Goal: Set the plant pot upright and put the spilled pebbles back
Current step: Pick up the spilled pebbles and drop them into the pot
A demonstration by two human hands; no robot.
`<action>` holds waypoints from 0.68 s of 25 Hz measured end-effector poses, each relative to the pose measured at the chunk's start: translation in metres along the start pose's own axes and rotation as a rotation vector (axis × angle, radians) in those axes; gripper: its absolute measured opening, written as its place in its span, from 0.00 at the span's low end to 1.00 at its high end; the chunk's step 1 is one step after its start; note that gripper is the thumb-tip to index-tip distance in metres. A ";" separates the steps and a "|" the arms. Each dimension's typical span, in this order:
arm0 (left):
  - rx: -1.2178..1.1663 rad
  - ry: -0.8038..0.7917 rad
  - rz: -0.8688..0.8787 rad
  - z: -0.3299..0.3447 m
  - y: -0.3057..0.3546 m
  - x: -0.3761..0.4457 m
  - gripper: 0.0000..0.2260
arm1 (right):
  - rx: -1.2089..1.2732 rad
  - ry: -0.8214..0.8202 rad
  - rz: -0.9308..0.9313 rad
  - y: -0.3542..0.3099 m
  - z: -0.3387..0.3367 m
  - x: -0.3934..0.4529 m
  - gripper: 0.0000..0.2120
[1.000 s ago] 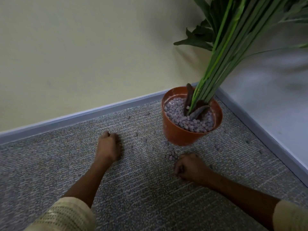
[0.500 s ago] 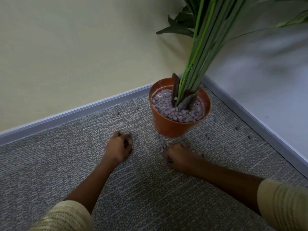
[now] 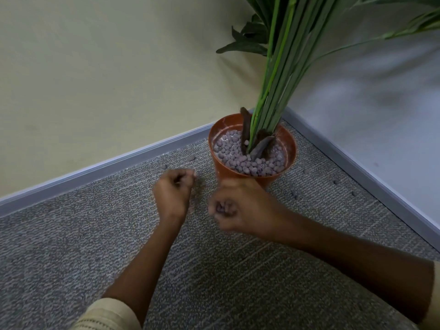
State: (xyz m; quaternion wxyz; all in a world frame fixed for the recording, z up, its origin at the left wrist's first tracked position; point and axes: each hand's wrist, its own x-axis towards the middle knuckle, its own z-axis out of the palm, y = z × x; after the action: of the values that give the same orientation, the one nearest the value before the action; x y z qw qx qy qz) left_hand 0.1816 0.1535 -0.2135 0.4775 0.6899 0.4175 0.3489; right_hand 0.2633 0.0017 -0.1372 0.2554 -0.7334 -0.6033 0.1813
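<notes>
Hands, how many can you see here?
2. The left hand, a fist over the carpet; the right hand, closed around pebbles, just before the pot. None seems hidden.

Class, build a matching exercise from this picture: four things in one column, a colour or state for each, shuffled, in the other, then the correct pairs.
Things:
1. plant pot
2. right hand
3. skirting strip
4. carpet

States:
A. runs along the foot of the wall
B. orange, standing upright
C. grey, with stray pebbles on it
D. curled into a fist

Pairs: 1-B, 2-D, 3-A, 4-C
</notes>
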 end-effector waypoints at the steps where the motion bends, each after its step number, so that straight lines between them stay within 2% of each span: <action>1: -0.044 0.024 0.032 0.005 0.010 0.003 0.03 | 0.009 0.071 -0.014 -0.005 -0.011 0.002 0.05; 5: -0.044 0.013 0.153 0.022 0.039 0.019 0.03 | -0.089 0.321 0.074 0.009 -0.049 0.020 0.05; 7: 0.036 -0.013 0.108 0.017 0.026 0.021 0.03 | -0.161 0.316 0.137 0.023 -0.053 0.025 0.06; 9: 0.219 -0.036 0.036 0.002 -0.008 0.022 0.06 | -0.193 0.289 0.170 0.032 -0.047 0.027 0.08; 12: 0.458 -0.186 -0.064 -0.021 -0.055 0.019 0.12 | -0.188 0.313 0.152 0.040 -0.035 0.027 0.09; 14: 0.483 -0.254 -0.083 -0.023 -0.066 0.019 0.14 | -0.188 0.322 0.140 0.043 -0.030 0.026 0.09; 17: 0.466 -0.315 -0.032 -0.014 -0.065 0.020 0.12 | -0.109 0.339 0.139 0.044 -0.023 0.026 0.08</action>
State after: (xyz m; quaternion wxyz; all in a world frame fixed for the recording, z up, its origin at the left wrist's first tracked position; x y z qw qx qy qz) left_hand 0.1615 0.1897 -0.2692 0.3704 0.8202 0.4179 0.1242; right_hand 0.3166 0.0178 -0.1436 0.3001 -0.8061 -0.5086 0.0395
